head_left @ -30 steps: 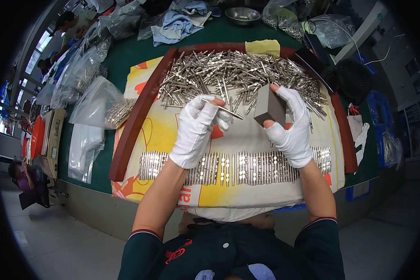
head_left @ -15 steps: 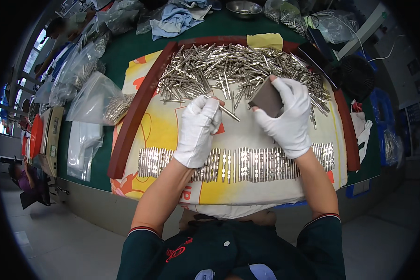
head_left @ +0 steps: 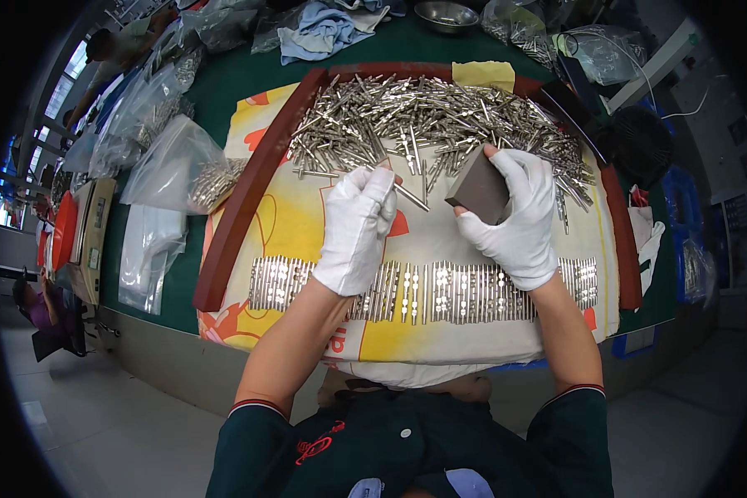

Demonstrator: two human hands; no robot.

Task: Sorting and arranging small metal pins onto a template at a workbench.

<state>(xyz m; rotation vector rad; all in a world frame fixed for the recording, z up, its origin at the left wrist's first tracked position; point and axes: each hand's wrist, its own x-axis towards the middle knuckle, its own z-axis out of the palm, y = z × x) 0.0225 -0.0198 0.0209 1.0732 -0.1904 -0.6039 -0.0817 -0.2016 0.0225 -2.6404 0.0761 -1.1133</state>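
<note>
Both hands wear white gloves with bare fingertips. My left hand (head_left: 355, 224) is closed round a slim shiny metal pin (head_left: 412, 197), whose end juts out toward the right. Gripped between thumb and fingers of my right hand (head_left: 519, 217) is a grey-brown rectangular block (head_left: 480, 189), tilted and apart from the pin. Beyond the hands lies a loose heap of similar metal pins (head_left: 390, 104). Nearer to me, a row of pins (head_left: 473, 292) lies side by side on the patterned cloth (head_left: 440, 241); my forearms hide parts of it.
Dark red wooden bars (head_left: 239, 220) frame the cloth at the left, back and right. Plastic bags of metal parts (head_left: 216, 184) and a scale (head_left: 91, 241) stand left. Blue rags (head_left: 324, 33) and a metal bowl (head_left: 446, 15) lie at the back, a black fan (head_left: 639, 141) at right.
The block has turned slightly in my right hand and shows more of its broad face. My left hand keeps its grip on the pin. The whole view has shifted a little.
</note>
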